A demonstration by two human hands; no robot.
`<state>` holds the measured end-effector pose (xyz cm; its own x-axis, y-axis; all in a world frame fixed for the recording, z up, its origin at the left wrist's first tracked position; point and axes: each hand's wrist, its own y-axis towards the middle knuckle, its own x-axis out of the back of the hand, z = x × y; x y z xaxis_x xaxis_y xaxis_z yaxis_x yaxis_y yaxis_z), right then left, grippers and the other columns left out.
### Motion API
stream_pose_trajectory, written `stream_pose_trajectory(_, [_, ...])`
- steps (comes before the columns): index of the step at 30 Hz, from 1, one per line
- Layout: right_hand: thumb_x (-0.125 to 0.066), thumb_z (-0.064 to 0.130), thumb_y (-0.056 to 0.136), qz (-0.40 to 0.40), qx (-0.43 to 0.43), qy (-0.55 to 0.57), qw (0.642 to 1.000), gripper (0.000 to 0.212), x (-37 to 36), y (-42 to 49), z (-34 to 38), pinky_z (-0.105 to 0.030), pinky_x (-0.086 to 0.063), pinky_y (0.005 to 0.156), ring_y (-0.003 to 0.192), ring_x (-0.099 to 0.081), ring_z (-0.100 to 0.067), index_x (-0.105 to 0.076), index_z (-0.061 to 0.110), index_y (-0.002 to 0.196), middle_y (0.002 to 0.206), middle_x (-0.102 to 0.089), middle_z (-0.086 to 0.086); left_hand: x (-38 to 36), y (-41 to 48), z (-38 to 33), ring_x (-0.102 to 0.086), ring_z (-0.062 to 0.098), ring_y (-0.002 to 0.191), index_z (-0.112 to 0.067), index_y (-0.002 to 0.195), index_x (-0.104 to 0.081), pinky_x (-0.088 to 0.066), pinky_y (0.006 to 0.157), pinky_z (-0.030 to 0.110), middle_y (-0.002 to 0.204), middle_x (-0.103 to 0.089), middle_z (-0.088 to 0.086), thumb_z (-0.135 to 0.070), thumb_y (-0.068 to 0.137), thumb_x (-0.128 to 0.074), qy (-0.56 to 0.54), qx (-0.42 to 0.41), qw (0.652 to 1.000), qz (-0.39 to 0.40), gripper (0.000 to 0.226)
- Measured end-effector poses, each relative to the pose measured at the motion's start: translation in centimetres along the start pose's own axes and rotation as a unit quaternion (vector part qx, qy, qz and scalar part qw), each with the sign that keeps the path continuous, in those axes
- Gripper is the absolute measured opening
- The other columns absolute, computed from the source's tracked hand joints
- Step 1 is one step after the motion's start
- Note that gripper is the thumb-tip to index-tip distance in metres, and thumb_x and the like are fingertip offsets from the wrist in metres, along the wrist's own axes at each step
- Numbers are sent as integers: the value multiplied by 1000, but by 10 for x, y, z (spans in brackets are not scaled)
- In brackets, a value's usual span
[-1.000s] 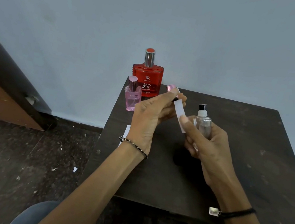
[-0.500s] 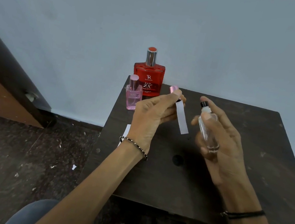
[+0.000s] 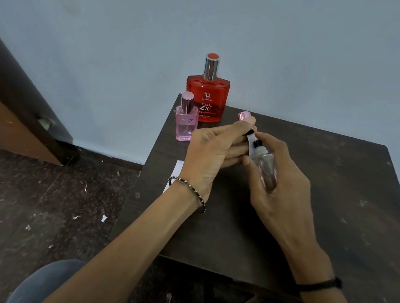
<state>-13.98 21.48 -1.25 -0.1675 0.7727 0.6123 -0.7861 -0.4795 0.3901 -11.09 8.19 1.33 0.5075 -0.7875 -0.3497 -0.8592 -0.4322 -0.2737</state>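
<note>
Half a sec ago the bottle (image 3: 266, 167) is held out to the right, well apart from the strip (image 3: 250, 142). Now the R hand (image 3: 283, 186) has swung it in. The nozzle (image 3: 257, 143) is right at the strip, touching or just beside it; can't tell which. The bottle is off the surface (image 3: 326, 225), between both hands, tilted w/ its top leaning toward the L hand (image 3: 209, 153).

R fingers (image 3: 274, 141) are curled round the clear body, index reaching up by the pump head. Can't tell whether it presses yet. The L hand has barely moved: its fingers pinch the strip and also hold the pink cap (image 3: 244, 115), which pokes out above the fingertips. The strip is now mostly hidden behind nozzle and fingers; only a short white bit shows.

Meaning: approach done, aim set, and spraying onto the strip looks like the step in hand. No mist visible, so prob. not fired yet. Next calls for a short press w/ the strip held steady. This close, liquid may wet the L fingers instead of the paper.

Rest unchanged: red bottle (image 3: 205, 99) and pink bottle (image 3: 185, 122) stand near each other at the back left corner. A white paper (image 3: 175, 173) lies at the left edge, partly hidden by the L wrist.
</note>
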Motion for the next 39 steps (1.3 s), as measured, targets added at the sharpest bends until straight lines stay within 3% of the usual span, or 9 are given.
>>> stream_pose_trajectory(6, [-61,30,96,7,2,-66,998,42,-5,0,-3,3,-41,69,83,-56,-7,-49,19,135,110,-64,-4,0,0,0,-76,23,92,-2,107,-75,-61,71,29,99,-78,10,-25,90,-71,-1,8,1000,6,29])
stream_pose_trajectory(9, [-59,33,97,28,-8,-83,996,42,-5,-1,-5,-2,-36,67,85,-55,-8,-47,21,135,113,-63,-5,0,-1,0,-77,21,89,-6,102,-76,-62,73,30,97,-79,10,-25,90,-70,4,10,1000,7,23])
stream_pose_trajectory(13, [-56,33,98,43,-9,-86,995,40,-4,-1,-4,-17,-45,70,83,-58,-12,-46,21,134,110,-62,-4,0,-2,0,-77,20,88,-8,96,-77,-62,73,29,95,-79,9,-25,90,-70,3,13,1000,12,19])
stream_pose_trajectory(23, [-49,39,97,52,1,-133,990,41,0,-1,-2,-31,-54,68,79,-53,-13,-47,18,132,107,-64,-9,-2,-3,2,-76,23,90,-10,93,-78,-61,79,33,93,-79,9,-24,90,-70,-3,29,999,18,16])
stream_pose_trajectory(27, [-50,42,98,19,11,-135,991,41,-3,0,-4,-14,-45,65,76,-56,-13,-52,18,132,101,-66,-5,-1,-2,2,-75,26,89,-9,93,-77,-60,75,30,91,-79,8,-23,90,-70,-17,31,999,11,16])
stream_pose_trajectory(29, [-54,38,99,-14,6,-108,994,39,0,0,-3,-4,-38,66,76,-55,-5,-55,17,131,99,-66,1,-1,-1,1,-75,23,86,-7,95,-77,-61,75,28,89,-79,8,-22,90,-70,-23,24,999,10,17])
stream_pose_trajectory(32, [-56,32,100,-63,-32,-32,997,30,9,-2,-3,-5,-45,68,75,-60,1,-56,21,129,92,-58,18,0,0,1,-77,21,90,-5,101,-76,-62,80,30,94,-79,10,-24,91,-69,-16,22,1000,11,22])
stream_pose_trajectory(36, [-44,25,106,-50,-116,133,983,26,18,-4,-3,-20,-47,49,54,-65,-19,-56,31,129,82,-63,-1,-1,2,3,-75,22,98,-4,108,-74,-61,84,32,102,-77,12,-23,91,-68,-9,17,1000,10,26])
stream_pose_trajectory(39, [-45,24,106,-30,-148,201,968,30,20,-2,-3,-20,-42,43,59,-67,-33,-54,36,132,88,-64,7,-2,1,3,-75,20,97,-5,107,-74,-61,81,29,104,-77,11,-21,92,-67,-7,0,1000,21,22])
